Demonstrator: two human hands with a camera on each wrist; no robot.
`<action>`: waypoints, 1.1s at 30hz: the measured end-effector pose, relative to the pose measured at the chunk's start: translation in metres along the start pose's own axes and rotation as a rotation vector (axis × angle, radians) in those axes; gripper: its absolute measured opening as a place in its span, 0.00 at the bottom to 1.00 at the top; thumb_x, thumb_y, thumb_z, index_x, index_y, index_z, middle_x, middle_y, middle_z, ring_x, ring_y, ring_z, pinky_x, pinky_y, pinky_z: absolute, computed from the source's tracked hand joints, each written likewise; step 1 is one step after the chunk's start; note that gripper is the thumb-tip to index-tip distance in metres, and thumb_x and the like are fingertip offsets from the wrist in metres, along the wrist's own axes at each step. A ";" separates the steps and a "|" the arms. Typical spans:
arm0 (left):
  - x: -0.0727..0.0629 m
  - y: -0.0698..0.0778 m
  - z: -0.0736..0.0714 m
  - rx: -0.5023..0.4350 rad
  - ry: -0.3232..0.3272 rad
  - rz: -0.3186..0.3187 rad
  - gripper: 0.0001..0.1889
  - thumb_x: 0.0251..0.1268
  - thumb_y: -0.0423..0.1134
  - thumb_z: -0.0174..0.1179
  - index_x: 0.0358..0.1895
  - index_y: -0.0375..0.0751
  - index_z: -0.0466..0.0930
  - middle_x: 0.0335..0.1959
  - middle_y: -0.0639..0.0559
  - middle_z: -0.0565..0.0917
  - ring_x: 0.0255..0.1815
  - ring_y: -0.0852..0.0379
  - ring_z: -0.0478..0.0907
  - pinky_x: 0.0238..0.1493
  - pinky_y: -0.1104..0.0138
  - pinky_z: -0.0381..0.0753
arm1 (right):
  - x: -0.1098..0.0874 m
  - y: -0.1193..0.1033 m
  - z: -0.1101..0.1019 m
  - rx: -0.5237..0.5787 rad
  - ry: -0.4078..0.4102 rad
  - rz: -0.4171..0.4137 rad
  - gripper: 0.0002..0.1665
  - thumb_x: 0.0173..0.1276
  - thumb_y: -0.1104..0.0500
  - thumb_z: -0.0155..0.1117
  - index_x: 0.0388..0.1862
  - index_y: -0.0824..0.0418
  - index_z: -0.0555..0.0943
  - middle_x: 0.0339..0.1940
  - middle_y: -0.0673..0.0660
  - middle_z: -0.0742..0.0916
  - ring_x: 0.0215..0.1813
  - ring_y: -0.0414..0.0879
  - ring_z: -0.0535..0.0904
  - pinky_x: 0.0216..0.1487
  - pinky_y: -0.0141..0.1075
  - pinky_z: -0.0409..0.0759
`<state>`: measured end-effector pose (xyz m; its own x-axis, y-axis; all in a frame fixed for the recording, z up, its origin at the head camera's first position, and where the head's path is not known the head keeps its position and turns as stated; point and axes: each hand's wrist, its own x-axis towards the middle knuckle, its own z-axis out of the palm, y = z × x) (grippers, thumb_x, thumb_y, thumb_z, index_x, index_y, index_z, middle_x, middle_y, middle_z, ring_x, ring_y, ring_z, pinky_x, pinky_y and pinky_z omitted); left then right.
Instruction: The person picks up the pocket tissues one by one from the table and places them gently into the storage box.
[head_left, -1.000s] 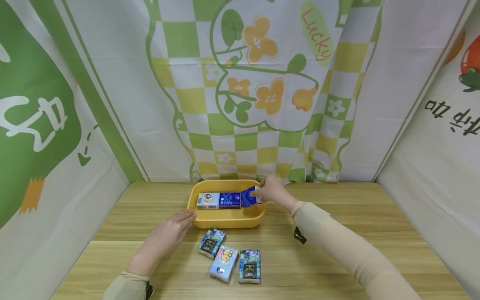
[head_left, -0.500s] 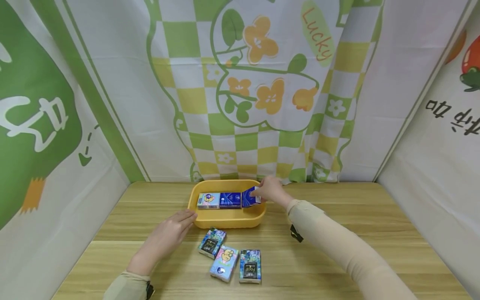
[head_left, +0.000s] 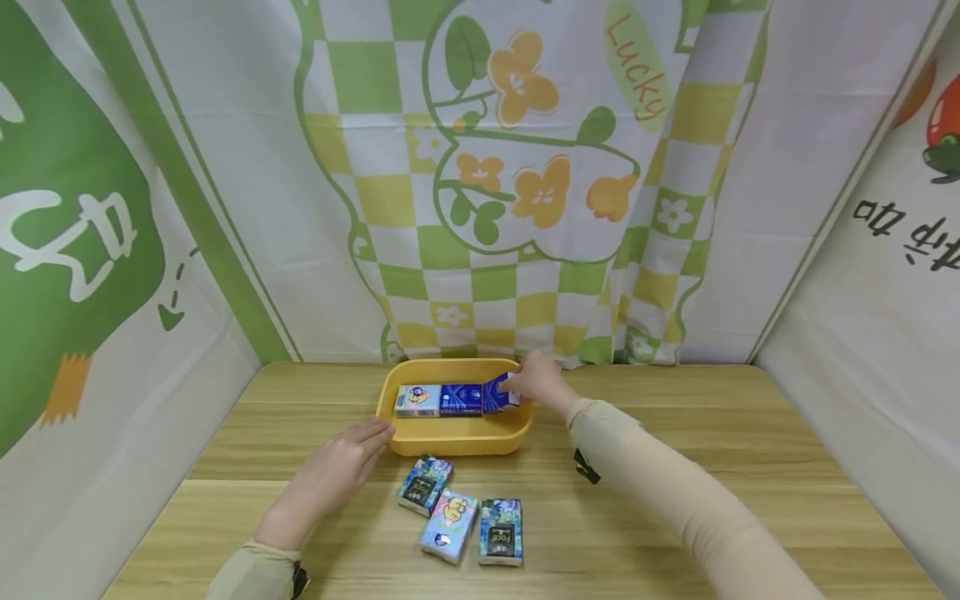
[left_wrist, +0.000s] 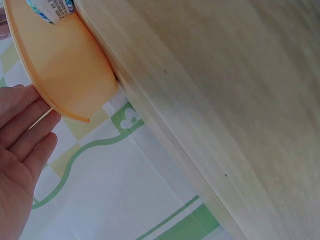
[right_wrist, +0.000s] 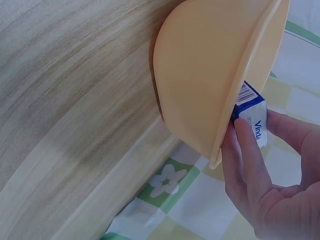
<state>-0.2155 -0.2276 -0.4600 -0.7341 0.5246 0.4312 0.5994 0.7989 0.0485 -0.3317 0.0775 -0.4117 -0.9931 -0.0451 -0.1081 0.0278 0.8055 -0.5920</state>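
Note:
A yellow plastic basin [head_left: 450, 447] stands at the back of the table. Inside it lie a light-blue tissue pack [head_left: 417, 402] with a cartoon print and a dark-blue tissue pack [head_left: 461, 400], side by side. My right hand [head_left: 542, 381] pinches another dark-blue tissue pack [head_left: 498, 394], tilted at the basin's right end. In the right wrist view that pack's white end [right_wrist: 256, 125] reads "Vinda", held between thumb and fingers. My left hand [head_left: 339, 467] touches the basin's left rim with fingers fairly straight, as the left wrist view shows for the fingers [left_wrist: 37, 122].
In front of the basin lie two blue floral tissue packs, the left one [head_left: 425, 485] slanted and the right one [head_left: 500, 532] straight. A pink-and-blue cartoon tissue pack [head_left: 449, 526] lies between them. A patterned curtain [head_left: 525, 292] hangs behind the wooden table [head_left: 637, 533].
My right forearm has shifted slightly left, while the hand keeps its grip on the tilted dark-blue tissue pack. The left hand and the packs on the table stay nearly the same.

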 end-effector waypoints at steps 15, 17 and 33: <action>-0.001 -0.001 0.002 -0.001 0.003 0.004 0.18 0.62 0.34 0.60 0.56 0.35 0.78 0.56 0.40 0.80 0.57 0.43 0.78 0.59 0.52 0.79 | 0.005 -0.001 0.004 -0.035 0.023 -0.021 0.31 0.52 0.55 0.76 0.04 0.56 0.63 0.03 0.47 0.68 0.08 0.38 0.62 0.09 0.26 0.58; -0.001 -0.002 0.002 -0.002 0.004 0.006 0.18 0.62 0.34 0.60 0.55 0.35 0.78 0.56 0.40 0.80 0.57 0.43 0.78 0.59 0.52 0.79 | 0.005 -0.001 0.004 -0.045 0.029 -0.028 0.31 0.52 0.56 0.76 0.05 0.56 0.63 0.04 0.47 0.69 0.08 0.38 0.61 0.10 0.26 0.59; 0.000 -0.001 0.002 0.014 0.025 0.024 0.18 0.60 0.33 0.62 0.54 0.34 0.79 0.54 0.40 0.81 0.56 0.44 0.79 0.57 0.53 0.80 | 0.004 -0.007 0.003 -0.128 0.027 -0.053 0.31 0.55 0.56 0.74 0.05 0.56 0.63 0.05 0.47 0.67 0.11 0.39 0.60 0.12 0.27 0.58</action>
<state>-0.2166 -0.2283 -0.4617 -0.7110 0.5367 0.4543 0.6124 0.7901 0.0251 -0.3353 0.0704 -0.4106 -0.9955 -0.0756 -0.0570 -0.0381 0.8712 -0.4894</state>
